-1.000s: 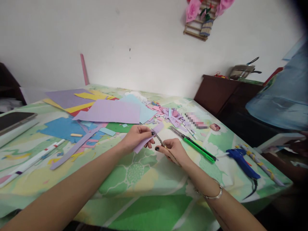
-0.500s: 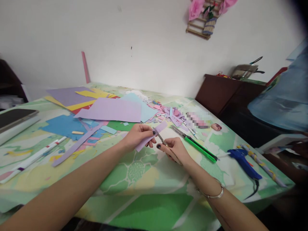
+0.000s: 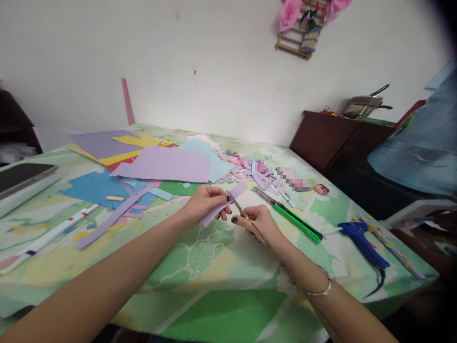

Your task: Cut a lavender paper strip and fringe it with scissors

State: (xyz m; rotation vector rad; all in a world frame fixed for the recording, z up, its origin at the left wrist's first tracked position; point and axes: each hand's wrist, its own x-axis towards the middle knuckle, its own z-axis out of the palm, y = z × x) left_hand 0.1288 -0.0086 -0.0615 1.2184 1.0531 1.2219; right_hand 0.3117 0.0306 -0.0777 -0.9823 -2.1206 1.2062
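Observation:
Near the middle of the table, my left hand [image 3: 208, 202] pinches a short lilac paper strip [image 3: 213, 214] between thumb and fingers. My right hand [image 3: 262, 223] is closed round the handles of a pair of scissors [image 3: 240, 209]. The scissor blades reach up to the strip and lie across it close to my left thumb. Whether the blades are fully closed on the paper is too small to tell. Just right of my right hand lies a green utility knife [image 3: 298, 221]. Beyond my left hand rests a large lilac sheet [image 3: 167, 164].
Paper scraps [image 3: 259, 170] are heaped behind my hands. Blue paper [image 3: 91, 190], a long lilac strip [image 3: 114, 219], a white stick [image 3: 50, 238] and a phone [image 3: 26, 176] lie left. A blue glue gun [image 3: 366, 243] lies right. A person in a blue garment [image 3: 414, 124] is beyond the table's right edge.
Almost nothing differs. My right hand and the scissors have shifted very slightly, while the lilac strip stays in my left hand.

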